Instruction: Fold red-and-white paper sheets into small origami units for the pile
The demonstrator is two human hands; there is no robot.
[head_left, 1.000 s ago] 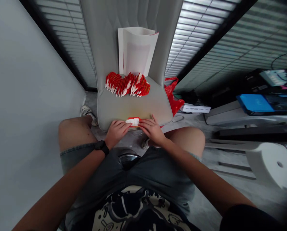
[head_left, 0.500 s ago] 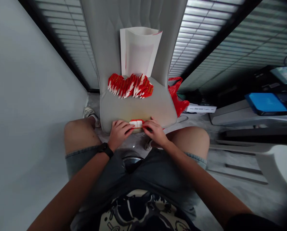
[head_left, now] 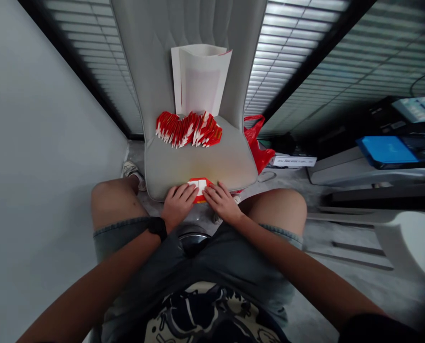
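At the front of the chair seat, left hand and right hand hold the red-and-white paper by its ends. Mid-fold, I think; next move needs even pressure.

Left hand and right hand touch a red-and-white folded paper at the front of a gray chair seat; beyond them, fanned red papers.
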